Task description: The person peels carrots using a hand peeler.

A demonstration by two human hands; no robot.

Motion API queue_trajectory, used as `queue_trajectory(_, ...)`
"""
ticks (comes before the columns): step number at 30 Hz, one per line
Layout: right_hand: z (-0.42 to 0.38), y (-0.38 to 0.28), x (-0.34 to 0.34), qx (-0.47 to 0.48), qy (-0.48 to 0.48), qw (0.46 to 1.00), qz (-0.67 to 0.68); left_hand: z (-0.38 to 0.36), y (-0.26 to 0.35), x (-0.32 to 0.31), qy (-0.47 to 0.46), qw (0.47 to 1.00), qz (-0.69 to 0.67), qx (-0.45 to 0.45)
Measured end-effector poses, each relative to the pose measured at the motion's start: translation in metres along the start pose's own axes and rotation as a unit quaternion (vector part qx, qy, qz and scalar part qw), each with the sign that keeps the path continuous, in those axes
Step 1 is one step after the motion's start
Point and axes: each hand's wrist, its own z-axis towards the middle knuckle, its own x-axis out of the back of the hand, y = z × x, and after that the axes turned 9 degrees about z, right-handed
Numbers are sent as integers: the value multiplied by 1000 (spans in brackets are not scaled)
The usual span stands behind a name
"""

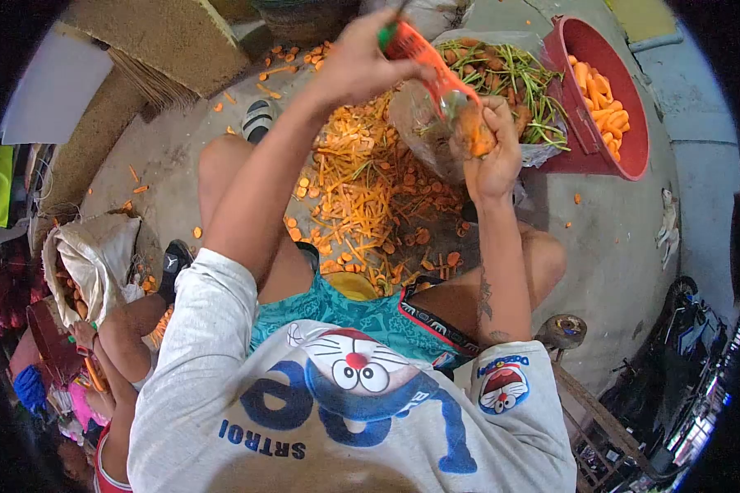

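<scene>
1 carrot [475,138] clamped in R hand [500,152], L hand [362,66] wrapped on peeler [432,66], prob. touching carrot, above scraps [349,177]. Best: light strokes, peeler flat, R hand clear, turn carrot btwn passes.

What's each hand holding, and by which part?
The left hand holds an orange peeler by its green-ended handle. The right hand grips a carrot by its side; which end is nearer the palm, I can't tell.
</scene>
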Motion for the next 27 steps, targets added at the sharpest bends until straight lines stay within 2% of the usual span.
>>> queue_trajectory(1,-1,-4,-2,0,-1,1000,1,2,-5,6,0,1000,1,0)
queue_trajectory(3,-3,-13,-6,-47,-13,996,77,5,-11,14,36,997,-23,71)
queue_trajectory(4,0,-13,-7,-44,-14,996,76,1,0,6,49,995,-76,48)
queue_trajectory(5,1,-9,-7,-42,57,996,62,-7,17,-2,7,995,-71,71)
queue_trajectory(6,2,-5,-5,-41,130,990,48,-15,25,-13,-10,999,-30,8)
queue_trajectory(7,5,-1,-1,-39,132,989,48,-19,27,-21,-24,998,11,-54)
queue_trajectory(8,7,4,2,15,94,995,17,-16,22,-20,-25,998,9,-53)
queue_trajectory(9,7,8,7,66,55,996,-15,-10,14,-15,-40,999,-24,-10)
queue_trajectory(10,2,5,4,62,57,996,-15,-7,8,-10,-55,996,-57,35)
queue_trajectory(11,-3,-5,-4,13,43,999,11,-5,5,-4,-55,996,-57,36)
queue_trajectory(12,-5,-10,-9,-34,27,998,37,-1,3,2,-4,999,-42,31)
queue_trajectory(13,-5,-11,-9,-31,24,999,38,3,4,7,47,998,-27,24)
queue_trajectory(14,-4,-10,-6,-35,27,998,50,0,7,4,39,993,-99,57)
queue_trajectory(16,-2,-10,-8,-39,32,997,63,-10,17,-4,6,997,-67,42)
queue_trajectory(18,0,-7,-19,25,107,993,29,-16,25,-11,-41,996,-55,48)
queue_trajectory(19,-2,-7,-18,21,109,993,29,-16,24,-10,-42,996,-56,52)
queue_trajectory(22,-6,-12,-22,0,61,998,23,-9,18,-5,-77,983,-133,102)
queue_trajectory(25,-5,-9,-20,-26,93,994,40,-13,22,-7,-81,991,-82,69)
queue_trajectory(27,-3,7,3,-12,30,999,-4,-13,23,-10,-78,993,-55,70)
